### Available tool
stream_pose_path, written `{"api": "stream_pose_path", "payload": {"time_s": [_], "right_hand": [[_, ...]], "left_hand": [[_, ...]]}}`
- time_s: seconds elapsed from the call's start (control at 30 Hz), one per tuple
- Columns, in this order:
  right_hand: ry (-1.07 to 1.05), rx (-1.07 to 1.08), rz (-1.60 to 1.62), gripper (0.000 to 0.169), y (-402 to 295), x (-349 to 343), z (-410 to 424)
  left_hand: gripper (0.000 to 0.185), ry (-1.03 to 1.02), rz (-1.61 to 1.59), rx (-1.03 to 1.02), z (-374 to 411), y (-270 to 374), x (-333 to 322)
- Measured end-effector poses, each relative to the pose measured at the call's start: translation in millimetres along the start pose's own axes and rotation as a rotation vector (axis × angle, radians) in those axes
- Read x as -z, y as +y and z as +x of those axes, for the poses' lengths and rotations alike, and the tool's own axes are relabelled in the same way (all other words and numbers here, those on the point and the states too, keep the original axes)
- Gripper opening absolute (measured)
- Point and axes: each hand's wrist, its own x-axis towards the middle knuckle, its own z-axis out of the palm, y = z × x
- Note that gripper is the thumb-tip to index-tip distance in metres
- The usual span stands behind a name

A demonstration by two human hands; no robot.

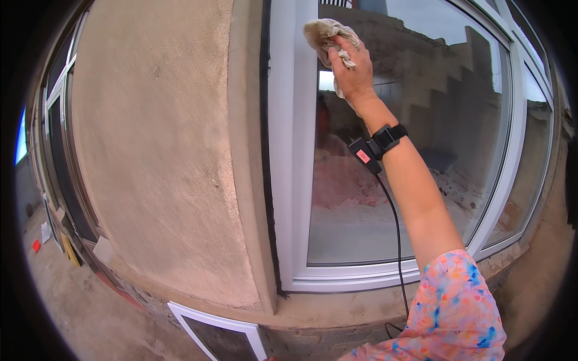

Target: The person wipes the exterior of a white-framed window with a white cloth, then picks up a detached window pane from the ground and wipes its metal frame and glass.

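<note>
My right hand (354, 67) grips a bunched, soiled off-white cloth (323, 34) high on the window. The cloth lies over the inner edge of the white window frame (289, 158) and the glass pane (361, 234) beside it. Part of it hangs below my palm. Around my right wrist is a black strap (390, 137) with a small black device (365, 155) and a cable (397, 225). At the bottom edge, a sliver of skin, seemingly my left hand (271, 359), shows beside a white-framed screen panel (221, 322); its grip is hidden.
A rough plastered wall (158, 149) stands left of the window, above a concrete sill (343, 309). Farther left are a dark doorway (61, 135), a red object (36, 245) and a white bag (46, 232) on the ground. The glass reflects a stepped wall and sky.
</note>
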Motion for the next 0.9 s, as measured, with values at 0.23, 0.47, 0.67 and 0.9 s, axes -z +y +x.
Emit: {"api": "stream_pose_path", "payload": {"time_s": [0.23, 0.47, 0.67, 0.9], "right_hand": [[-0.056, 0.053, -0.301, 0.038, -58, -14, -80], [-0.683, 0.214, -0.043, 0.024, -101, 88, -286], [-0.611, 0.066, -0.004, 0.022, -84, 121, -242], [-0.252, -0.115, -0.132, 0.028, -56, 47, -43]], "left_hand": [[0.026, -0.102, 0.014, 0.062, 21, -6, -31], [0.029, -0.071, 0.011, 0.029, 15, 29, -11], [0.029, 0.011, -0.168, 0.113, -7, 19, -8], [0.020, 0.161, -0.076, 0.097, 8, 40, 11]]}}
